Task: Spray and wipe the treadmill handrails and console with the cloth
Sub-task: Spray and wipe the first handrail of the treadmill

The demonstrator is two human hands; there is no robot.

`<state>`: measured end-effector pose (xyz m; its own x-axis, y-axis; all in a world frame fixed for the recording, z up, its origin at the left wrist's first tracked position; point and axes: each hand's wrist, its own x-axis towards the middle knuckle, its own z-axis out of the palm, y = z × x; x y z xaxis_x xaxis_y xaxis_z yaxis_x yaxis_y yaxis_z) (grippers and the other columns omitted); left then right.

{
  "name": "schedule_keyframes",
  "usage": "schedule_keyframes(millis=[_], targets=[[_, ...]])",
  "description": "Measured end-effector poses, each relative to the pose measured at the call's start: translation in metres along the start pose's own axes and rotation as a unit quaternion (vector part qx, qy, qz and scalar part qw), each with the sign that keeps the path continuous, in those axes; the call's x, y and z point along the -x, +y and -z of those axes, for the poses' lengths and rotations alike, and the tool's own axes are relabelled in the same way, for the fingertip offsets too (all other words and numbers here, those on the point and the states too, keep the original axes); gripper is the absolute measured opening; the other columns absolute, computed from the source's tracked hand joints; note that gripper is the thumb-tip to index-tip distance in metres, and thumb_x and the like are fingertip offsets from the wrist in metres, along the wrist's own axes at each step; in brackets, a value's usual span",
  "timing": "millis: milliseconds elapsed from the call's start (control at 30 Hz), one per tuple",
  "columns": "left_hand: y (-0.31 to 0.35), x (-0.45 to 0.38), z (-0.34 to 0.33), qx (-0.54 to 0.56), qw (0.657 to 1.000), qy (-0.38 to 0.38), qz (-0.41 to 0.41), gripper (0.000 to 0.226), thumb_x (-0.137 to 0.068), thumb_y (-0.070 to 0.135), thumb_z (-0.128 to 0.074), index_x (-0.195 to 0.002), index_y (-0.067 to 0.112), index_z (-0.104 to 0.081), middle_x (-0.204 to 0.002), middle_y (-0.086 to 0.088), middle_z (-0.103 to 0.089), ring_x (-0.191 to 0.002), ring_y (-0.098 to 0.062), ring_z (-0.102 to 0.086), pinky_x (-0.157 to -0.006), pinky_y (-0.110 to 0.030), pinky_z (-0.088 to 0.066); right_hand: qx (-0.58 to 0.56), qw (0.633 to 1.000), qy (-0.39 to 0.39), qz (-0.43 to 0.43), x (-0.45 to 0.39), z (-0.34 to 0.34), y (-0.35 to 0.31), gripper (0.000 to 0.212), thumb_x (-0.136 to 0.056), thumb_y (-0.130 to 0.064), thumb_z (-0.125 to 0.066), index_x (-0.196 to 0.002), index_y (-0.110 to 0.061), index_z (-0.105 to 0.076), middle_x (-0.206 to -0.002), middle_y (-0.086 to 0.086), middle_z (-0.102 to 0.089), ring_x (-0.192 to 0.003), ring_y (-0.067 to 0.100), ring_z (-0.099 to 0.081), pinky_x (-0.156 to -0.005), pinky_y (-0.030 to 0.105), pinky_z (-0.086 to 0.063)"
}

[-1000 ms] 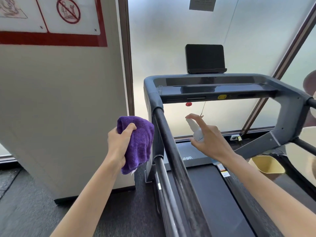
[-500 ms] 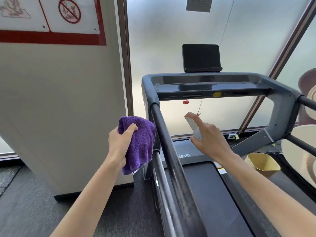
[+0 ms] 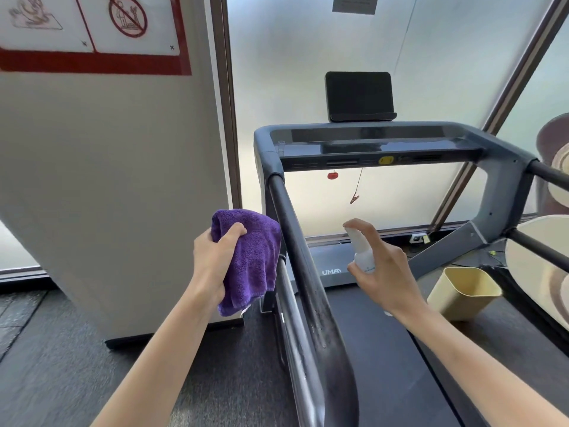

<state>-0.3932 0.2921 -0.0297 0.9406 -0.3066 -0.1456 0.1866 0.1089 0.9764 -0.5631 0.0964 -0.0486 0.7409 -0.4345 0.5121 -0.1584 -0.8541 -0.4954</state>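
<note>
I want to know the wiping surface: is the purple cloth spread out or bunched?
Bunched: the left hand grips the purple cloth as a folded wad.

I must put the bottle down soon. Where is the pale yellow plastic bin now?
In the head view, the pale yellow plastic bin stands lower right, on the dark floor beside the treadmill belt.

the letters "uma" [image 3: 331,271] stand in pale print on the grey motor cover [image 3: 326,260] at the front of the treadmill; a red-bordered sign [image 3: 92,32] on the white wall panel bears a crossed-out red circle pictogram [image 3: 127,16] and a faint line drawing [image 3: 34,15], with no words legible; the paper notice [image 3: 354,4] on the frosted window is too blurred to read
</note>
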Motion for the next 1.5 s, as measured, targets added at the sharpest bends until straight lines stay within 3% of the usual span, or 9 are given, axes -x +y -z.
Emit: schedule_keyframes(millis=[200,333,500,600,733,867,1033,1367,1500], targets=[[0.000,0.012,-0.003,-0.004,1.000,-0.002,-0.012,0.008,-0.084,0.023,-0.068,-0.087,0.016,-0.066,-0.082,-0.003,-0.069,-0.072,-0.021,-0.066,-0.065,-0.032,-0.055,0.032,0.999,-0.023,0.003,0.008,0.005,-0.008,0.074,-0.079,-0.001,-0.063,-0.130,-0.045,-0.032,-0.063,-0.013,-0.042,-0.057,0.022,-0.046,-0.054,0.036,-0.045],[0.000,0.018,-0.003,0.001,1.000,-0.005,-0.015,0.008,-0.084,0.022,-0.068,-0.087,0.016,-0.066,-0.078,-0.001,-0.069,-0.068,-0.019,-0.066,-0.060,-0.029,-0.055,0.034,0.999,-0.022,0.003,0.018,0.011,-0.009,0.077,-0.080,-0.001,-0.063,-0.134,-0.046,-0.031,-0.066,-0.014,-0.044,-0.056,0.010,-0.045,-0.051,0.029,-0.044],[-0.006,0.025,0.003,-0.005,1.000,-0.001,-0.013,0.008,-0.083,0.023,-0.069,-0.087,0.016,-0.067,-0.077,0.000,-0.069,-0.065,-0.015,-0.067,-0.056,-0.027,-0.056,0.025,1.000,-0.016,0.005,0.037,0.020,-0.008,0.077,-0.080,-0.002,-0.065,-0.134,-0.048,-0.034,-0.068,-0.014,-0.048,-0.058,0.016,-0.049,-0.053,0.039,-0.049],[-0.009,0.028,0.008,-0.008,1.000,0.003,-0.008,0.009,-0.083,0.024,-0.069,-0.087,0.016,-0.067,-0.077,-0.001,-0.070,-0.065,-0.015,-0.068,-0.057,-0.029,-0.056,0.014,1.000,0.007,0.016,0.052,0.025,-0.006,0.077,-0.077,0.002,-0.069,-0.130,-0.044,-0.040,-0.067,-0.009,-0.052,-0.055,0.016,-0.050,-0.055,0.025,-0.047],[-0.013,0.033,0.009,-0.014,1.000,0.007,-0.004,0.010,-0.082,0.024,-0.069,-0.088,0.015,-0.067,-0.083,-0.004,-0.070,-0.072,-0.021,-0.067,-0.064,-0.033,-0.056,-0.010,1.000,0.028,0.010,0.068,0.027,-0.003,0.079,-0.071,0.010,-0.074,-0.125,-0.039,-0.044,-0.067,-0.023,-0.046,-0.055,0.001,-0.047,-0.057,0.008,-0.038],[-0.012,0.036,0.006,-0.014,1.000,0.009,-0.003,0.012,-0.082,0.025,-0.069,-0.089,0.015,-0.067,-0.083,-0.004,-0.070,-0.071,-0.020,-0.067,-0.061,-0.031,-0.056,0.031,0.999,0.009,0.013,0.065,0.029,-0.004,0.080,-0.074,0.006,-0.073,-0.129,-0.041,-0.040,-0.071,-0.012,-0.050,-0.053,0.018,-0.047,-0.049,0.025,-0.040],[-0.010,0.036,0.005,-0.008,1.000,0.012,-0.008,0.014,-0.082,0.025,-0.069,-0.091,0.015,-0.067,-0.083,-0.003,-0.071,-0.069,-0.018,-0.068,-0.058,-0.029,-0.057,0.015,1.000,0.000,-0.008,0.045,0.021,-0.002,0.079,-0.079,-0.001,-0.067,-0.133,-0.048,-0.034,-0.069,-0.022,-0.046,-0.058,0.005,-0.050,-0.051,0.037,-0.046],[-0.015,0.015,0.004,0.006,1.000,0.024,0.002,0.013,-0.083,0.024,-0.069,-0.091,0.014,-0.067,-0.081,-0.003,-0.070,-0.067,-0.017,-0.068,-0.058,-0.030,-0.056,0.048,0.999,-0.021,0.000,-0.048,-0.017,-0.002,0.067,-0.082,0.002,-0.060,-0.141,-0.022,-0.040,-0.062,-0.006,-0.041,-0.055,0.026,-0.048,-0.045,0.028,-0.035],[-0.016,0.004,0.004,0.001,1.000,0.023,0.001,0.013,-0.083,0.024,-0.069,-0.091,0.014,-0.067,-0.082,-0.003,-0.071,-0.068,-0.017,-0.068,-0.059,-0.030,-0.057,0.027,1.000,0.009,-0.010,-0.059,-0.029,0.002,0.063,-0.081,0.004,-0.062,-0.138,-0.016,-0.044,-0.059,-0.003,-0.040,-0.053,0.028,-0.048,-0.050,0.033,-0.043]])
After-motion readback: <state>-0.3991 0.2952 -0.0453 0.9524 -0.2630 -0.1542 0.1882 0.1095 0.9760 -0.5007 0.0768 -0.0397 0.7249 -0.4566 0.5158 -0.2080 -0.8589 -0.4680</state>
